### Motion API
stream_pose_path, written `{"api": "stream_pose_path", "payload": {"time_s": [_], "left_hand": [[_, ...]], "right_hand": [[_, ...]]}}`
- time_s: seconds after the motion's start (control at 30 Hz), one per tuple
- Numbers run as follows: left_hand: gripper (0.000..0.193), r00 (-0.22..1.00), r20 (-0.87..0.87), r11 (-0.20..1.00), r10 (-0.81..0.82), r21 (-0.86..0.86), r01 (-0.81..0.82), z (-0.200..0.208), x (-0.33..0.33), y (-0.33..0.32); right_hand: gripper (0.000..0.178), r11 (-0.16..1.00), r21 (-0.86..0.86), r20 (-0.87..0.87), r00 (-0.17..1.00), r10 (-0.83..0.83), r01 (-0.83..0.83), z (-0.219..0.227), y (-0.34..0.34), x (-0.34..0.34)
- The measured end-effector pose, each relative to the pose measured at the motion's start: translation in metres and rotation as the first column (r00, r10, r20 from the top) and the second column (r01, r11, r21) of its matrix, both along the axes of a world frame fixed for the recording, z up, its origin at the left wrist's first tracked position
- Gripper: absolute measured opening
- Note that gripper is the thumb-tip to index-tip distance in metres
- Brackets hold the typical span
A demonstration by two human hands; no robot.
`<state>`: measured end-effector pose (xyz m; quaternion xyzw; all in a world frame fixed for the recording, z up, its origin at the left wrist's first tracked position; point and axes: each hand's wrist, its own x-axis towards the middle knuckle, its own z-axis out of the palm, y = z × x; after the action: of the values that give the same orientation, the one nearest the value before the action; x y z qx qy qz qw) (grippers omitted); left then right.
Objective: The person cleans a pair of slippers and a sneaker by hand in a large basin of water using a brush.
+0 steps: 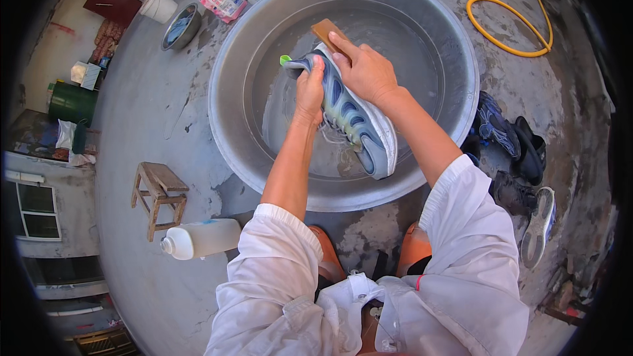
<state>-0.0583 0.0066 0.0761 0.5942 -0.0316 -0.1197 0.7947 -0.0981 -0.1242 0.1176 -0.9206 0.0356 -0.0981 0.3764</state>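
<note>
Scrubbing appears to be in progress, not complete. The right hand grips a brown block, apparently a brush, at the white sole. The left hand clasps the shoe near its collar, above the basin at centre frame. Remaining dirt cannot be determined. The upper is blue-grey and pale yellow-green; laces dangle.

Person's left hand is gripping a blue-grey sneaker near the heel, right hand is holding a brown block that's poking past its fingertips. Big metal basin is sitting under all those fingers, yellow hose lying way off right.
</note>
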Motion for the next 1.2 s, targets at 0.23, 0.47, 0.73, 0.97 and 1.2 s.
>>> {"api": "stream_pose_path", "payload": {"time_s": [0.23, 0.47, 0.73, 0.97, 1.2], "left_hand": [[0.042, 0.992, -0.116, 0.970, -0.057, -0.241, 0.028, 0.015, 0.000, 0.010], [0.042, 0.994, -0.106, 0.995, -0.036, -0.101, 0.025, 0.012, -0.002, 0.006], [0.039, 0.990, -0.097, 0.975, -0.099, -0.208, 0.077, 0.008, -0.001, 0.004], [0.042, 0.982, -0.152, 0.963, -0.108, -0.262, 0.065, 0.015, 0.005, 0.018], [0.041, 0.986, -0.121, 0.988, -0.114, -0.114, 0.100, 0.004, -0.008, -0.011]], "right_hand": [[0.038, 0.988, -0.100, 0.030, 0.992, 0.122, -0.118, -0.006, -0.009, -0.037], [0.038, 0.989, -0.032, 0.049, 0.988, 0.145, -0.144, -0.009, -0.017, -0.034], [0.038, 0.995, -0.103, 0.108, 0.994, 0.002, 0.009, -0.007, -0.006, -0.017], [0.038, 0.982, -0.035, -0.054, 0.982, 0.183, -0.185, -0.008, -0.013, -0.066], [0.039, 0.996, -0.067, -0.010, 0.999, -0.053, 0.052, 0.002, -0.011, 0.009]]}}
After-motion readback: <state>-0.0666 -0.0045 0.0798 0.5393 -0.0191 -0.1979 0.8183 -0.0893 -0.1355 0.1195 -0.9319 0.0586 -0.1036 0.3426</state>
